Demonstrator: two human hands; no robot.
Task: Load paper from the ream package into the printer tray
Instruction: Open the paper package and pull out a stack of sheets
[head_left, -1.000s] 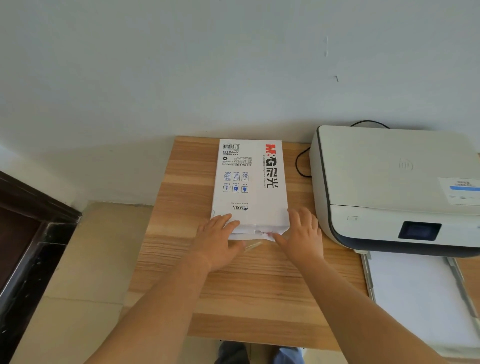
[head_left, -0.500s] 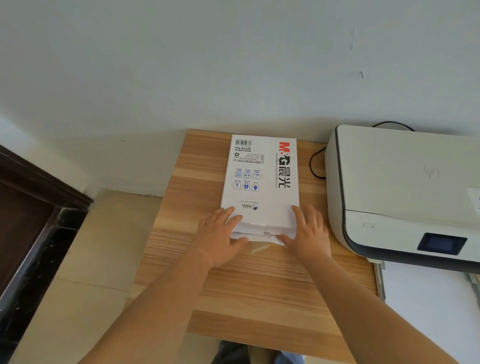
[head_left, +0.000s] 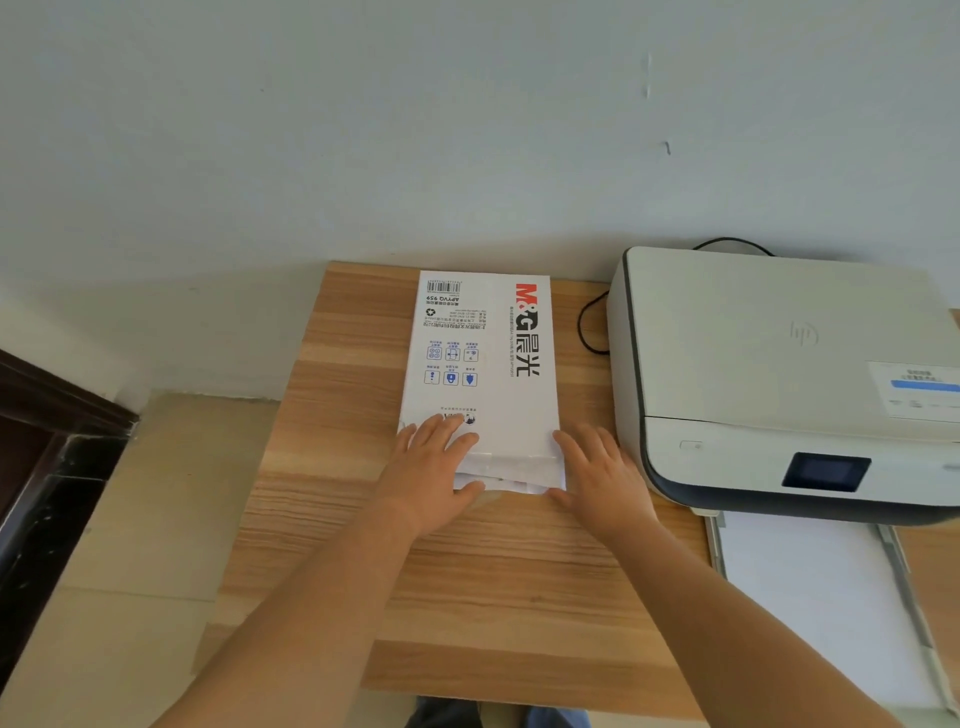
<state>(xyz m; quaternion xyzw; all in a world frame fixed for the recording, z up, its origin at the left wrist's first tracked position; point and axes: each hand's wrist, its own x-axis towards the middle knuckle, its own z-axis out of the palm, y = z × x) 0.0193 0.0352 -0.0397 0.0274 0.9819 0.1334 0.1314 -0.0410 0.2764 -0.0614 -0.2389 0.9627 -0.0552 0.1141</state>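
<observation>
My 2 forearms reach out over the tabletop (head_left: 467, 597) toward the ream package (head_left: 483, 364), which is my landmark here. My left hand (head_left: 431, 478) lies flat on the near left corner of the ream package, fingers spread on its top and thumb hooked at the near end, so the pack cannot slide while I work the flap. My right hand (head_left: 597, 478) presses against the near right corner, palm down, fingers straight along the side edge; neither grip is closed on anything yet, both just brace. The near end looks already torn open, with white sheet edges (head_left: 498, 480) peeking out between my hands, which I judge is where I must draw paper from. Right of the ream package sits the printer (head_left: 779, 374), its printer tray (head_left: 810, 597) pulled out toward me, showing a white surface. The ream package's far end nearly touches the wall (head_left: 467, 130).
</observation>
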